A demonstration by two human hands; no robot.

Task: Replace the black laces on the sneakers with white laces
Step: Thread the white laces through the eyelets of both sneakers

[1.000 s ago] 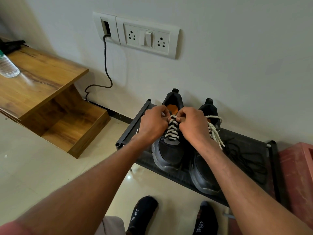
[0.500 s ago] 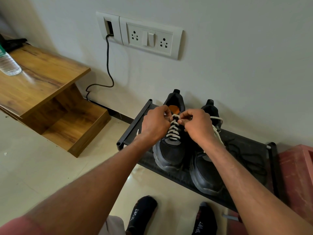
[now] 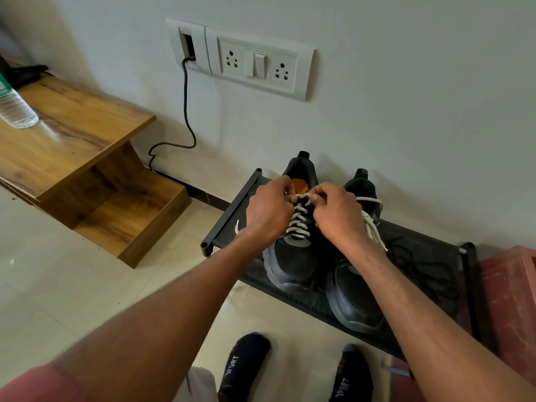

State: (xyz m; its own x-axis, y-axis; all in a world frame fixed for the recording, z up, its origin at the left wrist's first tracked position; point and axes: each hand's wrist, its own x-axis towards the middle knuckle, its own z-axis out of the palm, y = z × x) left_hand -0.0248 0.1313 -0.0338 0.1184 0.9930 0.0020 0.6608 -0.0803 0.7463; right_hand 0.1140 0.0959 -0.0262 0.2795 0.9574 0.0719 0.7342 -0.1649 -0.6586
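Head view is showing two black sneakers standing side by side on a low black shoe rack [image 3: 229, 211] against the wall. The left hand [image 3: 268, 211] and the right hand [image 3: 338, 216] are meeting over the top eyelets of the left sneaker [image 3: 293, 256], each with curled fingers pinching the white lace [image 3: 298, 220] near the tongue; exactly how the fingertips are gripping it is hard to make out, since the knuckles are covering the strand ends. That lace is running in crossed rows down the shoe's front. One lace tip [image 3: 237, 226] is poking out just left of the left wrist. The right sneaker [image 3: 355, 297] is sitting beside it, partly hidden by the right forearm, with loose white lace [image 3: 372, 224] trailing over its side. A tangle of black laces [image 3: 420, 265] is lying on the rack to the right, blending into the dark surface.

The word "SPORT" is reading in white on both black socks [image 3: 240, 369] at the bottom edge. A switch-and-socket plate [image 3: 258, 63] is showing on the wall, with a black cable [image 3: 187, 111] hanging from it. A wooden shelf unit [image 3: 72, 152] is standing at left, carrying a clear plastic bottle [image 3: 16, 110] cut off by the frame edge.
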